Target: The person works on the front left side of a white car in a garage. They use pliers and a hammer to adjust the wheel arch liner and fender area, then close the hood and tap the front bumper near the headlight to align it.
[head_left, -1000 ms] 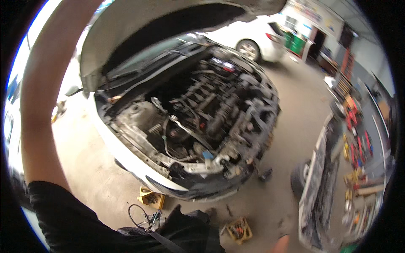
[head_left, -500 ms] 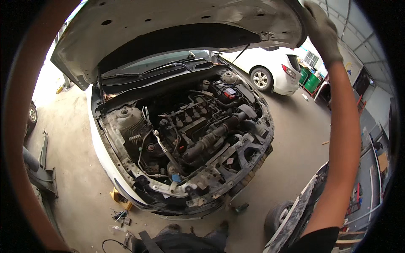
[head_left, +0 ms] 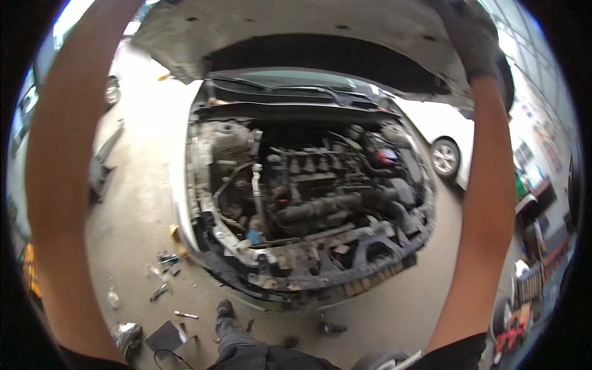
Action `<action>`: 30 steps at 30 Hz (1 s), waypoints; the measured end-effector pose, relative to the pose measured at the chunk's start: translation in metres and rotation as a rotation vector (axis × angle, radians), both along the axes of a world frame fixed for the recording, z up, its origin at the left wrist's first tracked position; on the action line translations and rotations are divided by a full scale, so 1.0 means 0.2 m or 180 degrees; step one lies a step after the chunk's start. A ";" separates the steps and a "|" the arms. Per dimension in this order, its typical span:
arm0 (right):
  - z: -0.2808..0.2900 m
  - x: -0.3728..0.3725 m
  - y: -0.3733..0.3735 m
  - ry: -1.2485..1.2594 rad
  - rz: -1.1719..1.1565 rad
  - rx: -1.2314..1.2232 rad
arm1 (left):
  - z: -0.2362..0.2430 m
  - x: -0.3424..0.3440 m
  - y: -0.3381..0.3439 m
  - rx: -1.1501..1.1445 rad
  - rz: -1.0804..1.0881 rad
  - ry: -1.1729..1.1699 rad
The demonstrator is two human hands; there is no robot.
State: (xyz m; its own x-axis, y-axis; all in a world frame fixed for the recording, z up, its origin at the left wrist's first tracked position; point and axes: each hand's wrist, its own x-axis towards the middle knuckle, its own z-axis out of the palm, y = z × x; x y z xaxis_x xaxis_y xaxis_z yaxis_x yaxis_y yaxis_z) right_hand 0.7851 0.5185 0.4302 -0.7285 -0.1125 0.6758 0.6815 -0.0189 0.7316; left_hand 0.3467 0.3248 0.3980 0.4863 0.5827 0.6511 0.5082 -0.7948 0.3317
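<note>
The raised car hood (head_left: 296,23) spans the top of the view, its pale underside facing me. My right hand (head_left: 473,40), in a dark work glove, grips the hood's right edge; motion blur softens it and its fingertips are hidden. My left forearm (head_left: 65,185) rises along the left side, and its hand lies beyond the top edge. Below the hood is the uncovered engine (head_left: 320,176), with a dark ribbed air hose (head_left: 320,206) across its front. A battery with a red part (head_left: 387,156) sits at the bay's right rear. The bare front support (head_left: 302,268) faces me.
A white car (head_left: 445,157) stands beyond the right fender. Scattered tools (head_left: 166,262), a clear plastic bag (head_left: 127,338) and a dark flat sheet (head_left: 163,338) lie on the floor at left. A dark tool (head_left: 333,327) lies before the bumper. Racks and red equipment (head_left: 513,330) line the right.
The view has swung left, so the car sits further right in it. The hood's right side hangs lower over the bay, my right hand still at its edge. More floor tools show.
</note>
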 end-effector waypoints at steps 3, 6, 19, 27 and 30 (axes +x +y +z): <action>-0.45 0.13 -0.10 0.0659 0.0554 -0.0613 | -0.31 0.49 -0.13 -0.1436 0.0862 -0.0340; -0.90 0.21 -0.31 0.1139 0.1133 -0.0898 | -0.71 0.57 -0.24 -0.0650 0.1356 0.0648; -2.28 0.41 -1.03 0.0493 0.0696 -0.3836 | -2.24 0.92 -0.73 -0.0477 0.1806 0.1213; -2.76 0.34 -0.99 -0.0788 -0.1283 -0.4646 | -2.86 0.98 -0.72 -0.0211 0.1797 0.0965; -2.95 0.25 -1.05 -0.0890 -0.1751 -0.4710 | -3.13 0.99 -0.71 -0.0007 0.1872 0.0953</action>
